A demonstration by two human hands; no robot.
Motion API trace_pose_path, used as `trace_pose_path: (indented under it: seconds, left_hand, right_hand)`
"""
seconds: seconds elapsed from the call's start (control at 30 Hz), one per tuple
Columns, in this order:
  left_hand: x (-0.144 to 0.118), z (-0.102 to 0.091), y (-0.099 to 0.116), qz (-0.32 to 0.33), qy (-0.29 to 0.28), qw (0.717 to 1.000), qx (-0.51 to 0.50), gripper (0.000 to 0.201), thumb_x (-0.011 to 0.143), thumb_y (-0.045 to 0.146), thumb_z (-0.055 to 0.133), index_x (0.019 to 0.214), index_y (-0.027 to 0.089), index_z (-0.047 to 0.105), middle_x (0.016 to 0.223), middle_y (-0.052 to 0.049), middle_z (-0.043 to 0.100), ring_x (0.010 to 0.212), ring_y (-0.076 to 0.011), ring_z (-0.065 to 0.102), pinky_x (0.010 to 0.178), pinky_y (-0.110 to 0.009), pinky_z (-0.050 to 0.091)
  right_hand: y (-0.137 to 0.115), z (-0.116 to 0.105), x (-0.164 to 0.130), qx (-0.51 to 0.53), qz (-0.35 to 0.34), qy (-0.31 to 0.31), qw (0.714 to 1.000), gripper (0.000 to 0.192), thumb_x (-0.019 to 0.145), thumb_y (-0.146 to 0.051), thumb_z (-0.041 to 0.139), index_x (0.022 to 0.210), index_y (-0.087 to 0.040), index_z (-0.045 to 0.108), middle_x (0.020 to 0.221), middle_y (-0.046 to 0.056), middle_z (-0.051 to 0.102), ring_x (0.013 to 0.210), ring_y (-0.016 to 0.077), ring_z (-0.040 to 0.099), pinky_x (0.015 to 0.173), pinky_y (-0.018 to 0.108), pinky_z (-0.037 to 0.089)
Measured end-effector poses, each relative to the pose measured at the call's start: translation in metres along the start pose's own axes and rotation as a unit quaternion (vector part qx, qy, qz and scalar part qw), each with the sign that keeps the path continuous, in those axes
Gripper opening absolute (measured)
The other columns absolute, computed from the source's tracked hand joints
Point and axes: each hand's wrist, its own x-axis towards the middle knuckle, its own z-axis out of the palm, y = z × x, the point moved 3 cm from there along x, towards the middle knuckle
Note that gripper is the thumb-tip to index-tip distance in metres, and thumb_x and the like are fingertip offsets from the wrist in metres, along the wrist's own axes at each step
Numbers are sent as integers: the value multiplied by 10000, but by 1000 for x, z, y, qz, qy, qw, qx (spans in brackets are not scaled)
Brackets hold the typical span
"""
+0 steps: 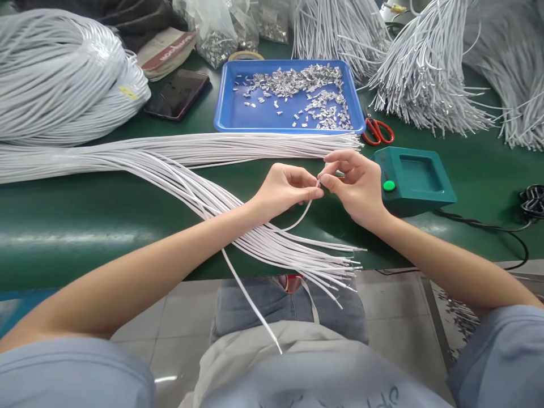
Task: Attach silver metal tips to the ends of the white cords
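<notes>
Pinching one white cord (pixel 306 208) between both hands (pixel 284 188) (pixel 355 182), fingertips meeting.

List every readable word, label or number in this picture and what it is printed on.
Nothing reads clearly.
Brown packet: red print, upside down and blurred, unreadable.
Shirt hem: dark letters cut off at the frame edge, unreadable.
Yellow tag on the cord bundle: too small.

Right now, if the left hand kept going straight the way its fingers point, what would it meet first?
The left hand points right, toward the right hand. Both pinch the thin white cord, fingertips nearly touching, so it would likely meet the right hand's fingers first. The teal box with a green button lies beyond.
</notes>
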Motion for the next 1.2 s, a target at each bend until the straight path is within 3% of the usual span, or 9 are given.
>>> trace_pose_path:
  seconds: [0.1, 0.33, 0.67, 0.83, 1.0, 1.2]
  left_hand:
    - [-1, 2, 1, 18, 4, 1000, 24, 362, 550, 382, 910, 650, 99, 706, 520, 16, 585, 458, -46, 474, 446, -182, 368]
    - [-3, 6, 4, 23, -21, 999, -40, 416, 564, 436, 899, 656, 91, 685, 530, 11, 601, 474, -63, 555, 478, -179, 469]
    - [-4, 6, 7, 25, -20, 999, -34, 404, 543, 419, 912, 666, 90, 712, 557, -6, 635, 482, -60, 562, 473, -163, 483]
    - [-4, 5, 6, 28, -19, 999, -20, 415, 561, 442, 901, 670, 92, 705, 509, 7, 601, 463, -64, 548, 461, -172, 469]
    - [-3, 5, 4, 43, -16, 999, -14, 418, 574, 444, 895, 686, 92, 700, 528, 7, 605, 465, -69, 542, 460, -192, 464]
    - [-3, 2, 6, 70, 38, 996, 47, 360, 575, 393, 897, 675, 93, 725, 615, -31, 683, 570, -103, 603, 567, -222, 487]
  right_hand:
    - [6, 0, 1, 54, 36, 1, 998, 228, 735, -275, 727, 877, -238, 553, 658, -56, 584, 636, 105, 612, 573, 251, 516]
    - [11, 4, -1, 159, 105, -30, 981, 300, 714, -285, 740, 913, -246, 519, 720, -44, 605, 630, 104, 607, 593, 262, 550]
    - [1, 3, -3, 93, -32, 27, 995, 162, 722, -103, 570, 825, -227, 555, 669, -54, 533, 599, 74, 518, 509, 209, 481]
    - [2, 2, -3, 76, -34, 11, 996, 138, 769, -169, 599, 893, -225, 573, 835, -7, 664, 764, 106, 637, 518, 206, 495]
    - [-1, 1, -2, 40, -33, 8, 999, 216, 742, -159, 668, 897, -242, 542, 734, -46, 629, 736, 106, 652, 531, 209, 496]
    - [-1, 0, 0, 10, -34, 3, 999, 199, 764, -136, 646, 888, -244, 535, 711, -52, 565, 696, 97, 613, 514, 217, 472]
